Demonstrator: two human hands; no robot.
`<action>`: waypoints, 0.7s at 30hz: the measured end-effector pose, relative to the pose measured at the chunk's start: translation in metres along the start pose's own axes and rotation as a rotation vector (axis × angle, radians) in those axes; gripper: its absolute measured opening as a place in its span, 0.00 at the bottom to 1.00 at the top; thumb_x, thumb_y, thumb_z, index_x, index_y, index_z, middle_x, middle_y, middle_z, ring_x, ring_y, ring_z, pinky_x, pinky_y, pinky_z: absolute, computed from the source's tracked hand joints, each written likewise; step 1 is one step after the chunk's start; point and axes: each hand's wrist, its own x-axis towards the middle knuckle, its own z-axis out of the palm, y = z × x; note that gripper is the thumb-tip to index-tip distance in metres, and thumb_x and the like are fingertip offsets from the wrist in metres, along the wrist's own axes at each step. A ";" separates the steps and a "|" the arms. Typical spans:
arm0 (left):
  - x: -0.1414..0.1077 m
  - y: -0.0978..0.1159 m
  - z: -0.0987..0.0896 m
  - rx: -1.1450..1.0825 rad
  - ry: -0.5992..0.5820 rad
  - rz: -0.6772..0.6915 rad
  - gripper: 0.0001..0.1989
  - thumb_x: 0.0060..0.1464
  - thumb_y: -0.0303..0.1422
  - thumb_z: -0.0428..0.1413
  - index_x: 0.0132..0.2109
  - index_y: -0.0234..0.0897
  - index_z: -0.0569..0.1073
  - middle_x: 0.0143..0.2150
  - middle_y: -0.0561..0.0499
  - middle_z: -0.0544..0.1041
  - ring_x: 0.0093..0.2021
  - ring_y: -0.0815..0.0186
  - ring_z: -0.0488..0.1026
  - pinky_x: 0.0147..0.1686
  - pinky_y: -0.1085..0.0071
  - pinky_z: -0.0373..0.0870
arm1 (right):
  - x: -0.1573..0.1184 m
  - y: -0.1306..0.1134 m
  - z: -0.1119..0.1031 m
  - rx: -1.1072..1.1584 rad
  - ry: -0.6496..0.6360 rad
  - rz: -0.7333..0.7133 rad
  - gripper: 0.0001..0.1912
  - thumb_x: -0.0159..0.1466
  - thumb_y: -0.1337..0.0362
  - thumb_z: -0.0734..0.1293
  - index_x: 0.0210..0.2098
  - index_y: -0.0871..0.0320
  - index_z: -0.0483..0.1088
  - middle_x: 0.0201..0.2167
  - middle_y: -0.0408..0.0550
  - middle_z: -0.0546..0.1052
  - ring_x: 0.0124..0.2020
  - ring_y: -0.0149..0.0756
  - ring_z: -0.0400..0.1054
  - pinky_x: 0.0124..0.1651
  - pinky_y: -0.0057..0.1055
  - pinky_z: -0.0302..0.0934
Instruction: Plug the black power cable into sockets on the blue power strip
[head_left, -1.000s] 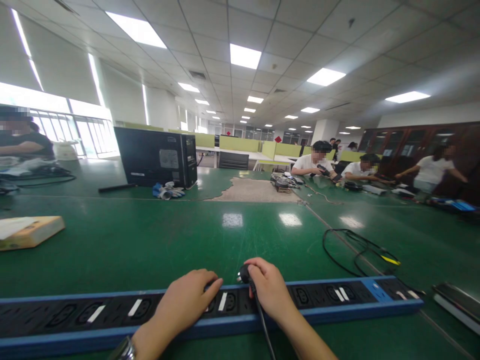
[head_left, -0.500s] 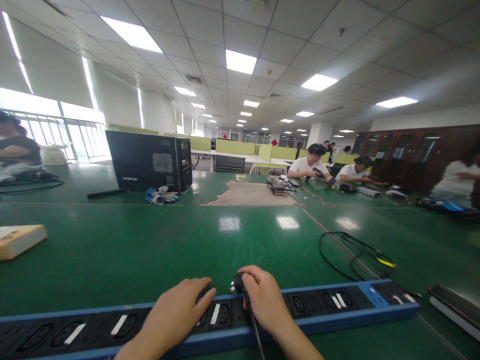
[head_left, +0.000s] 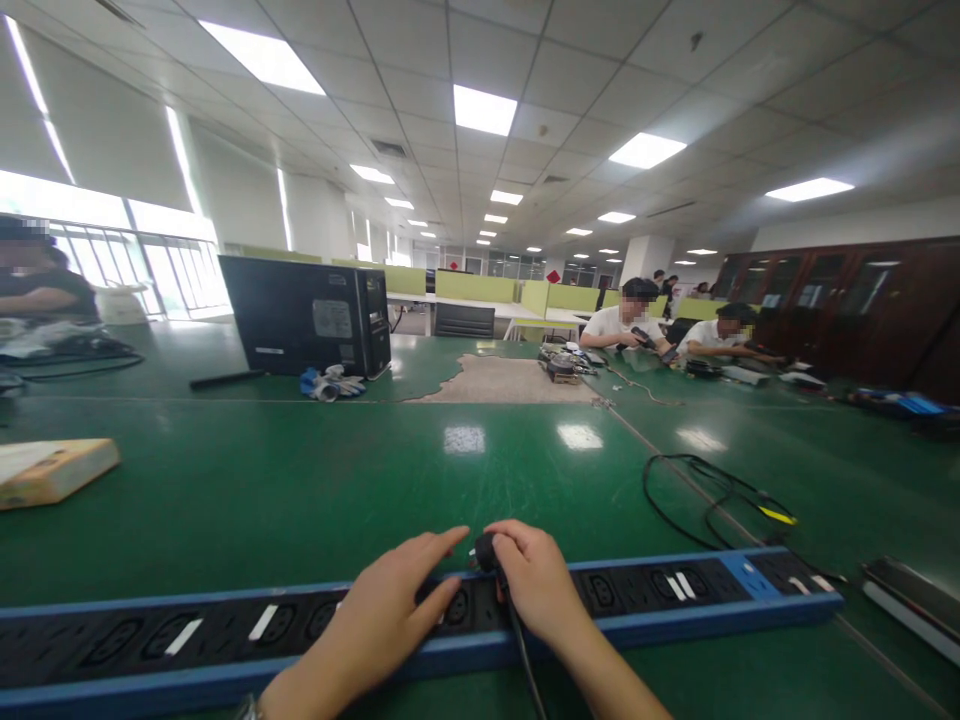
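Observation:
A long blue and black power strip [head_left: 637, 595] runs across the green table in front of me, its sockets facing up. Just above its middle, my right hand [head_left: 536, 580] grips a black power plug [head_left: 486, 550] with metal prongs pointing left. From the plug, a black cord [head_left: 527, 660] trails down over the strip's near side. My left hand [head_left: 401, 600] hovers over the strip to the left of the plug, thumb and fingers apart, holding nothing. A narrow gap separates its fingertips from the prongs.
A black computer tower [head_left: 304, 315] stands at the back left beside gloves [head_left: 332, 383]. A coiled black cable [head_left: 712, 490] lies to the right, and a yellowish box [head_left: 60, 472] at left. Two people in white shirts [head_left: 626, 322] sit at the far right side.
My left hand has moved right and closer to the plug, its fingers stretching toward the prongs. The right hand keeps its grip, and the view has shifted slightly.

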 end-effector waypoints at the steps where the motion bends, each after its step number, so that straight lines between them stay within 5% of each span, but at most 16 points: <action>1: -0.002 0.006 0.001 -0.011 -0.031 0.068 0.27 0.61 0.37 0.49 0.66 0.51 0.57 0.58 0.50 0.72 0.54 0.59 0.69 0.56 0.60 0.65 | 0.000 0.001 0.000 0.004 0.004 -0.009 0.17 0.62 0.60 0.58 0.39 0.56 0.78 0.32 0.46 0.80 0.34 0.37 0.73 0.37 0.29 0.63; 6: -0.011 0.028 -0.001 0.018 -0.077 0.193 0.44 0.54 0.39 0.59 0.69 0.60 0.41 0.63 0.49 0.64 0.56 0.54 0.66 0.56 0.55 0.63 | 0.002 0.003 -0.002 0.032 0.005 -0.022 0.19 0.63 0.60 0.56 0.39 0.59 0.77 0.29 0.46 0.79 0.31 0.37 0.72 0.34 0.29 0.63; 14: -0.006 0.012 0.011 0.058 -0.018 0.095 0.30 0.60 0.36 0.50 0.67 0.53 0.53 0.52 0.49 0.73 0.48 0.58 0.69 0.49 0.60 0.65 | -0.001 -0.003 -0.003 -0.032 -0.005 -0.026 0.17 0.63 0.60 0.59 0.40 0.58 0.78 0.37 0.49 0.81 0.40 0.40 0.73 0.43 0.31 0.63; 21: -0.008 0.011 0.017 0.106 -0.004 0.050 0.31 0.60 0.36 0.49 0.68 0.52 0.51 0.49 0.49 0.74 0.46 0.58 0.71 0.47 0.62 0.65 | -0.002 -0.004 -0.002 -0.029 -0.008 -0.010 0.17 0.63 0.62 0.58 0.38 0.56 0.78 0.32 0.46 0.81 0.34 0.37 0.73 0.36 0.29 0.62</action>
